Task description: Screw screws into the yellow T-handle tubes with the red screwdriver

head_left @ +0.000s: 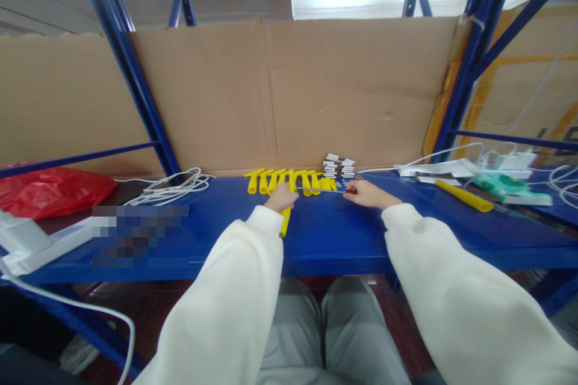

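Note:
My left hand (pixel 282 197) is closed around a yellow plastic handle (pixel 285 222), whose round lower end sticks out below the fist. In my right hand (pixel 365 194) is a screwdriver (pixel 350 190) with a red grip. Its thin metal shaft runs leftward to the yellow handle at my left fingers; whether the tip touches a screw is too small to tell. Behind my hands lies a row of similar yellow T-shaped handles (pixel 253 183). Small yellow parts (pixel 327 183) lie between the row and my right hand, beside some tiny light pieces (pixel 344 182).
A stack of small white-and-brown packets (pixel 338 166) stands against the cardboard wall (pixel 352 90). A yellow tapered handle (pixel 465 195) and a green-white packet (pixel 510 186) lie right. Coiled white cable (pixel 176 186), a red bag (pixel 58 189) and a power strip (pixel 58 246) lie left.

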`<state>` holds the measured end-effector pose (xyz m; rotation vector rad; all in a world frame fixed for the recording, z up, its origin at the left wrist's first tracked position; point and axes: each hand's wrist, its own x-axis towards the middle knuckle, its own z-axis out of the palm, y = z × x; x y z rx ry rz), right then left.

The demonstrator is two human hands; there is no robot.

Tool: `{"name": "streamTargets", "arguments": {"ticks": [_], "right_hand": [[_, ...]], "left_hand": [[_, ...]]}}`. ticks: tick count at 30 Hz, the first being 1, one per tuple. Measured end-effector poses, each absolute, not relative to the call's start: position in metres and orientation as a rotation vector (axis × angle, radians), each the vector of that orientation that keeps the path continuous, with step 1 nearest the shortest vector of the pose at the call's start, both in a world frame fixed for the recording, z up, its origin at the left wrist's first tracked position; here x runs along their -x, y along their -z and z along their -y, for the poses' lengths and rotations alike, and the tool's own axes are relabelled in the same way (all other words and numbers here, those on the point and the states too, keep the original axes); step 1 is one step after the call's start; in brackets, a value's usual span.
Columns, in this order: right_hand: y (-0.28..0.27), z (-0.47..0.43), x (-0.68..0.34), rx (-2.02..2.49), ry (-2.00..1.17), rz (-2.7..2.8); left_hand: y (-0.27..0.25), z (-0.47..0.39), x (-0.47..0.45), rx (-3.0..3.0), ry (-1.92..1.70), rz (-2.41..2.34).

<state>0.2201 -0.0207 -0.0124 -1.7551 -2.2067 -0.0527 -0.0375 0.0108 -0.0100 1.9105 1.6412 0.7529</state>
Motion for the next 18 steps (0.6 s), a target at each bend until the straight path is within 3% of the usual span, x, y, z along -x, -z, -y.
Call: {"name": "streamTargets", "arguments": {"ticks": [18], "right_hand": [[0.0124,0.0193,-0.2219,1.745,-0.067,2.266]], "left_hand": [[0.0066,-0.0052,0.0358,-1.933,-0.748,-1.651]]}}
